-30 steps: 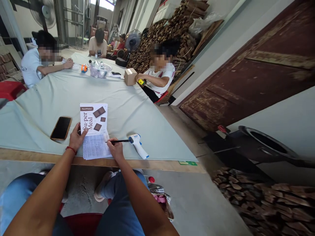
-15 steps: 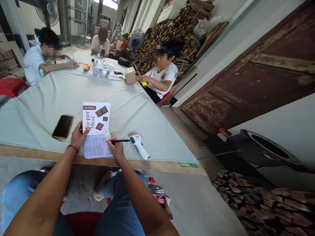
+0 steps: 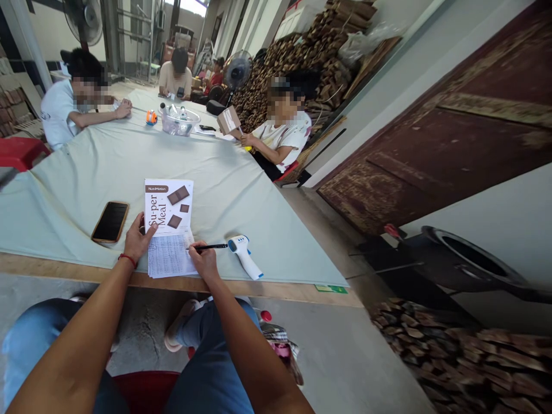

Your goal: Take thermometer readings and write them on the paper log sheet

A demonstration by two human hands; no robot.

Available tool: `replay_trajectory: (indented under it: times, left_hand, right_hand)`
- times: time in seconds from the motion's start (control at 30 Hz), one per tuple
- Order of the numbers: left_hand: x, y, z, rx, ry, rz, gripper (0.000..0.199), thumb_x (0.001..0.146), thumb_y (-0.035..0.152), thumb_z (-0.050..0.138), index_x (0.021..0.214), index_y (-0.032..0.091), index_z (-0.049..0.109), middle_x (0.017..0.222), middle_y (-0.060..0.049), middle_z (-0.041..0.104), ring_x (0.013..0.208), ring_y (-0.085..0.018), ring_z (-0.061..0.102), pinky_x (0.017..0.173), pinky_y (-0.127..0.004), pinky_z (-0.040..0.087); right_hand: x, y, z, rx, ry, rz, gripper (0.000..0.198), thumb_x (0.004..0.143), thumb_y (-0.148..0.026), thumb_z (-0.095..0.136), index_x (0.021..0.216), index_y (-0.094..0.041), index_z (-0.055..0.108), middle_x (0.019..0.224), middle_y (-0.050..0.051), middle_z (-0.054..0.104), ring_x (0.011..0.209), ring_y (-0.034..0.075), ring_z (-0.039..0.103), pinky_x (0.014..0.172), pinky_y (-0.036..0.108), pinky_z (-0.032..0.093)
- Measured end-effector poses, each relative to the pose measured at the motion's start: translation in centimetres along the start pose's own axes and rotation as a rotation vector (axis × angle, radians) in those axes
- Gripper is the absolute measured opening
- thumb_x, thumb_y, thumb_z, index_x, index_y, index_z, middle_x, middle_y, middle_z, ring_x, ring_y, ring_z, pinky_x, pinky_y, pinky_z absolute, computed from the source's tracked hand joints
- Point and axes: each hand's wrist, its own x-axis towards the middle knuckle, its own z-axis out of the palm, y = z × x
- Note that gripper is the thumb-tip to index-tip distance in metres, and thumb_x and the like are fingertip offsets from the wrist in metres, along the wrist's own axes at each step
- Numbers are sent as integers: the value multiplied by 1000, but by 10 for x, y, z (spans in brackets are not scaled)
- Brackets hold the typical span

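A notebook (image 3: pixel 171 256) lies near the table's front edge, its lower page covered in handwriting and its upper part showing a printed "Su-per Meal" cover. My left hand (image 3: pixel 138 236) grips the notebook's left side, thumb on top and fingers at the edge. In my right hand (image 3: pixel 204 261) a black pen (image 3: pixel 214 246) is pinched, its tip at the right side of the written page. Just right of that hand lies a white and blue infrared thermometer (image 3: pixel 245 257). A smartphone (image 3: pixel 110 222) rests left of my left hand.
A pale cloth covers the table (image 3: pixel 107 167). Farther back stand a clear plastic basket (image 3: pixel 179 123) of bottles and an orange tape roll (image 3: pixel 151 117). A person at the right holds a cardboard box (image 3: pixel 229 120); others sit at the left and far end. Stacked firewood (image 3: pixel 466 356) lies at lower right.
The person at the right has lifted and tilted the cardboard box. At the left, the other person's hands have come up closer together. My hands and the notebook look almost unchanged.
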Motion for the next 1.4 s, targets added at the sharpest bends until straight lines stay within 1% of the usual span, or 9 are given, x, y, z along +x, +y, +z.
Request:
replay_trajectory:
  times: [0.37, 0.67, 0.93, 1.1, 1.27, 1.4]
  left_hand:
    - [1, 0, 0, 27, 7, 2, 59, 77, 53, 69, 124, 19, 57, 123, -12, 68, 114, -28, 64, 101, -44, 50]
    - [0, 2, 0, 15, 3, 0, 61, 78, 53, 69, 126, 19, 57, 123, -13, 68, 113, -28, 64, 101, -44, 50]
    - [0, -3, 0, 0, 12, -19, 64, 77, 53, 70, 129, 18, 55, 125, -13, 67, 115, -28, 63, 102, -45, 50]
    - [0, -1, 0, 10, 3, -12, 63, 78, 53, 69, 128, 17, 55, 124, -14, 67, 113, -29, 65, 101, -45, 51]
    - [0, -1, 0, 9, 3, -2, 60, 79, 55, 68, 126, 19, 57, 123, -12, 68, 112, -28, 65, 100, -44, 51]
    - [0, -2, 1, 0, 13, -7, 61, 79, 54, 68, 127, 19, 56, 125, -12, 67, 113, -28, 65, 101, -44, 51]
  right_hand:
    - [2, 0, -1, -22, -16, 0, 20, 73, -37, 55, 70, -21, 67, 57, -1, 65, 58, 18, 61, 56, 26, 45]
    - [-1, -9, -3, 35, 4, 26, 20, 70, -40, 53, 67, -22, 63, 55, -2, 63, 55, 17, 58, 55, 26, 44]
    - [-2, -15, -6, 37, 16, 34, 22, 68, -42, 53, 67, -22, 62, 57, -1, 64, 57, 18, 59, 58, 28, 46]
    - [-2, -14, -6, 45, 21, 30, 23, 69, -42, 53, 68, -21, 63, 58, 0, 64, 58, 19, 60, 58, 28, 46]
    - [-2, -12, -4, 7, 22, 28, 21, 70, -41, 53, 68, -22, 63, 55, -1, 64, 57, 18, 59, 57, 28, 45]
    - [-1, -10, -4, 20, 25, 26, 22, 70, -41, 53, 69, -22, 63, 57, -1, 65, 56, 18, 60, 57, 28, 45]
